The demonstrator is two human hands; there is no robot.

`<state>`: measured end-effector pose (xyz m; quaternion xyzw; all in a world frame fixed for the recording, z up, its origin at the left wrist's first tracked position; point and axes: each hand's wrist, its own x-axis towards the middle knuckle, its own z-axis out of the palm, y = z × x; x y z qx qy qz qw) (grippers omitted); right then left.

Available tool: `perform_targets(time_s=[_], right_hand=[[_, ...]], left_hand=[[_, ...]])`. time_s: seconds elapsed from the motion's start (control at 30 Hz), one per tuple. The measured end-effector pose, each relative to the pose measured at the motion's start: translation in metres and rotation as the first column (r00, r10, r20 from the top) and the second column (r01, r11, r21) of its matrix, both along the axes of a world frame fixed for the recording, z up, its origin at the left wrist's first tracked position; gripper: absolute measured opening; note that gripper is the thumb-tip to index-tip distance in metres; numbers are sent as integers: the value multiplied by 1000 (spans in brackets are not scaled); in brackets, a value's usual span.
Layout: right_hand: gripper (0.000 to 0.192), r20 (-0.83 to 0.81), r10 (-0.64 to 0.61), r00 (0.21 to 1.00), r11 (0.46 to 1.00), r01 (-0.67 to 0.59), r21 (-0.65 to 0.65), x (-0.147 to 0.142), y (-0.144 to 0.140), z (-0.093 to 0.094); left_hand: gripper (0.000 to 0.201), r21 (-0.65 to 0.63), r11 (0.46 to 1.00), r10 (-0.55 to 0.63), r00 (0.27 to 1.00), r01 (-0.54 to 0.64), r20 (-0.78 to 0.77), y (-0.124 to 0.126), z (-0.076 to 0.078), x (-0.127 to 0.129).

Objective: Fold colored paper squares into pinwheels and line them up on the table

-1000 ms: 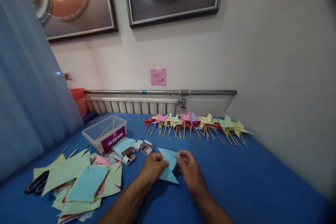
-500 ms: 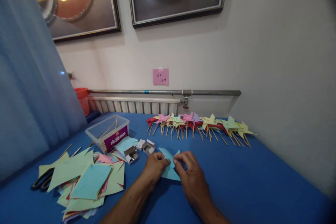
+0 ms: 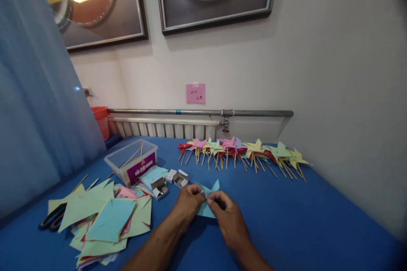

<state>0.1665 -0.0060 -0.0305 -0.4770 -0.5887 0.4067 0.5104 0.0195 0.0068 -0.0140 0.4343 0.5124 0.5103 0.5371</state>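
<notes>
Nearest you: your left hand (image 3: 188, 202) and right hand (image 3: 226, 214) meet over the blue table (image 3: 302, 220), both pinched shut on the light-blue paper piece (image 3: 206, 203). The paper sits btwn the two grips — fingertips of both hands close on its middle, one pointed corner sticking up past them, a flat edge showing below, just over the cloth.

To your left, a loose pile of cut paper squares (image 3: 104, 220), green, blue and pink, w/ scissors (image 3: 52, 217) at its far-left edge. Just beyond your left hand: small open boxes (image 3: 168, 181), then a clear plastic tub (image 3: 132, 161) w/ sticks in it.

Farther back — a row of finished pinwheels (image 3: 241, 150) lying along the table's far side. Behind that, a radiator (image 3: 162, 127) and pipe (image 3: 200, 112), a pink note (image 3: 195, 93) on the wall.
</notes>
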Motion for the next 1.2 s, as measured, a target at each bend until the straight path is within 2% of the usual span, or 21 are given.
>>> perform_targets(time_s=[0.13,0.4,0.53,0.63,0.8,0.9,1.0,1.07,1.2], right_hand=[[21,-50,22,998,1000,-23,-14,-1,2,1],[27,-9,12,1000,999,-13,-35,-1,3,0],[29,37,-2,999,1000,2,11,1,1,1],[29,50,10,999,999,-12,35,2,0,2],[29,66,28,997,1000,-27,-6,1,-2,1],[30,-43,-41,998,999,39,-28,-2,2,-6],[47,-250,-125,960,989,101,-106,-5,10,-17],[59,-354,-134,926,981,74,-177,-6,17,-25],[49,-395,-76,916,967,-29,-254,-7,22,-31]], left_hand=[[27,-22,1000,-8,999,9,34,0,-1,-1],[47,-58,998,-22,993,29,113,0,-1,-1],[52,-51,998,-39,990,46,135,0,-3,-2],[51,-43,998,-46,993,51,110,1,-5,-3],[44,-55,998,-21,998,25,65,4,-10,-3],[37,-59,998,4,998,0,70,5,-11,-2],[32,-63,998,12,997,-7,76,5,-9,-2],[31,-60,998,-5,997,9,72,5,-8,-3],[36,-34,999,-29,999,30,26,3,-8,-2]])
